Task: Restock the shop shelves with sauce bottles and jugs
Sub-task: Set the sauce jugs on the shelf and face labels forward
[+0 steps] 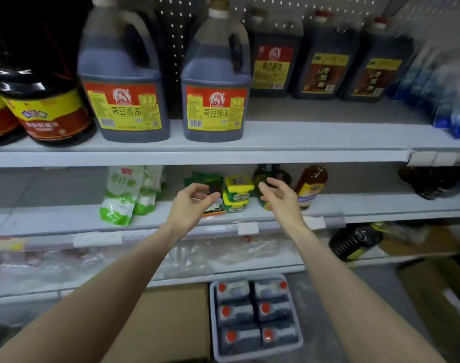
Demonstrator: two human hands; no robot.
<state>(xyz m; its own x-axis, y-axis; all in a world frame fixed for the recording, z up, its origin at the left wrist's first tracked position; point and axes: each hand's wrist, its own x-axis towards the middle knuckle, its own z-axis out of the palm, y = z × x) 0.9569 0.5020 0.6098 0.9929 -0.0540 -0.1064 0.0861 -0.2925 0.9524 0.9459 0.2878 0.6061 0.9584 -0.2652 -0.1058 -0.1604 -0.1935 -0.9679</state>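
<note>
Two dark soy sauce jugs with red and yellow labels stand on the upper shelf (302, 134), one at the left (123, 82) and one at the middle (215, 85). Below them both my hands are raised in front of the middle shelf with nothing in them. My left hand (191, 205) has loosely curled fingers, and my right hand (280, 196) is the same, about a jug's width apart. On the floor below sits a grey crate (299, 344) holding several dark jugs with red caps (231, 313).
More dark jugs (325, 56) line the back right of the upper shelf, round bottles (48, 106) the left, blue packs (448, 100) the far right. The middle shelf holds green-white pouches (121, 195), yellow-green tubs (238, 192) and a brown bottle (310, 186). A cardboard box (168, 323) lies beside the crate.
</note>
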